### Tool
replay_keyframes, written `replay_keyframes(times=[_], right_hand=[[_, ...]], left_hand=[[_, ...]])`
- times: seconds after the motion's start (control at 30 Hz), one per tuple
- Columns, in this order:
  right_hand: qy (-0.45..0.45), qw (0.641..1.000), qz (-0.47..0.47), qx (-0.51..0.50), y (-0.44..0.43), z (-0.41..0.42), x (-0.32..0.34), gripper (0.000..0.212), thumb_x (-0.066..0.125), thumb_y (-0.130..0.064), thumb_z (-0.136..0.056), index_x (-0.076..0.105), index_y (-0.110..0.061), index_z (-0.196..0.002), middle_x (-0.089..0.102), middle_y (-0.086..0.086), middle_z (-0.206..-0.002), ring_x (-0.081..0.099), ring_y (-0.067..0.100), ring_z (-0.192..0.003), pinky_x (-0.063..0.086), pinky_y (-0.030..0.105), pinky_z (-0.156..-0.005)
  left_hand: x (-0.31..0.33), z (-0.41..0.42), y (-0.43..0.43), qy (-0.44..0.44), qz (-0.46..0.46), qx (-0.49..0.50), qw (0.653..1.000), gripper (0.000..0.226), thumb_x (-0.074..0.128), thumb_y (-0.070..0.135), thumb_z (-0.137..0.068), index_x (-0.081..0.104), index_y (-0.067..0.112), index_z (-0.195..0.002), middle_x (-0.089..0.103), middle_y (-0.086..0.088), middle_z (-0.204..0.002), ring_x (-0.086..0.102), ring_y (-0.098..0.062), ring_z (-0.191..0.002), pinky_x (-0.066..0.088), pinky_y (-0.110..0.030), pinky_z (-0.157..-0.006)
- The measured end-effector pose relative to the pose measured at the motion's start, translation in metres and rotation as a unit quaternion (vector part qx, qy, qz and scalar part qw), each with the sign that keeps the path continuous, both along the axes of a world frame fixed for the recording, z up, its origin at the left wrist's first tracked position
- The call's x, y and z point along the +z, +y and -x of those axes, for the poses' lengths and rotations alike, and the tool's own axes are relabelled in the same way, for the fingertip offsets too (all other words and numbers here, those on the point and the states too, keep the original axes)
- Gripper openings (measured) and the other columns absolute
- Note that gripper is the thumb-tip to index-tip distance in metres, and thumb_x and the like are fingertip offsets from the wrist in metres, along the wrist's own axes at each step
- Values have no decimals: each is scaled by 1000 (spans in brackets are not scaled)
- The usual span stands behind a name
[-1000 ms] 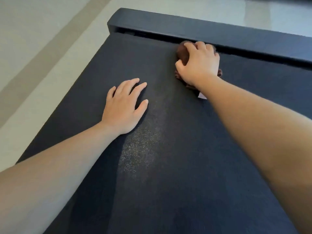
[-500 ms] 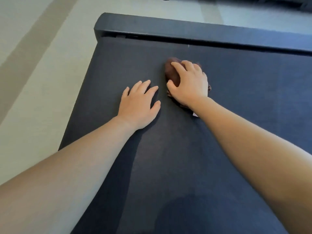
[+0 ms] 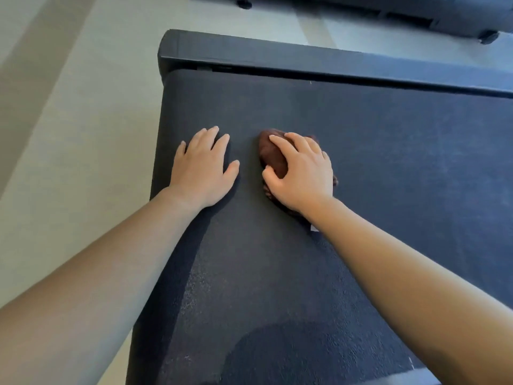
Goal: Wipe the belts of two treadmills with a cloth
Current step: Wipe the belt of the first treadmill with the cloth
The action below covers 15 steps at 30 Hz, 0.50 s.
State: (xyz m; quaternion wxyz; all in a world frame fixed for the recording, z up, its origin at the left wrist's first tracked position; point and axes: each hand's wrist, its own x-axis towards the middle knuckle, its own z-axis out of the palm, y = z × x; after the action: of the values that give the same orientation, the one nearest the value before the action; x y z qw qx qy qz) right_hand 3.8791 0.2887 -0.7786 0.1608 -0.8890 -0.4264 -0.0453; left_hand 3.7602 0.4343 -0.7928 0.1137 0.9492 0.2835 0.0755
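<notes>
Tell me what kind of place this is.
Likely a gym or workout room: a wide dark treadmill belt fills the view, another dark machine stands beyond it, on pale smooth flooring.

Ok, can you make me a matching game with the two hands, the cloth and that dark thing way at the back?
Things:
1 left hand
2 right hand
3 cloth
4 far machine

Matches:
A brown, bunched up
B flat on the belt, holding nothing
C at the picture's top edge
D gripping the cloth

Pairs: 1-B, 2-D, 3-A, 4-C
</notes>
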Motion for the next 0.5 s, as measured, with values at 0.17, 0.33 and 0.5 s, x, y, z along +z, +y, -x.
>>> replay_keyframes(times=[0.17,0.33,0.5], right_hand=[[-4,1000,1,22,84,-67,-4,58,47,-52,-84,44,-31,-138,45,2,-142,36,28,-131,31,48,-104],[-11,999,11,44,148,-134,0,58,45,-52,-83,45,-31,-137,49,3,-137,41,30,-126,36,45,-99],[-5,998,7,56,158,-152,-3,57,45,-51,-82,45,-30,-136,51,4,-134,44,32,-123,40,44,-96]], left_hand=[[-7,-9,3,-19,-24,27,999,56,34,47,-93,32,22,-143,27,1,-151,19,-17,-140,16,-46,-113],[-8,-11,3,-32,-36,35,998,57,31,50,-88,37,25,-139,33,3,-147,26,-16,-137,21,-45,-112],[-7,-11,4,-30,-36,35,998,54,34,49,-89,37,26,-138,33,4,-146,26,-16,-136,20,-44,-112]])
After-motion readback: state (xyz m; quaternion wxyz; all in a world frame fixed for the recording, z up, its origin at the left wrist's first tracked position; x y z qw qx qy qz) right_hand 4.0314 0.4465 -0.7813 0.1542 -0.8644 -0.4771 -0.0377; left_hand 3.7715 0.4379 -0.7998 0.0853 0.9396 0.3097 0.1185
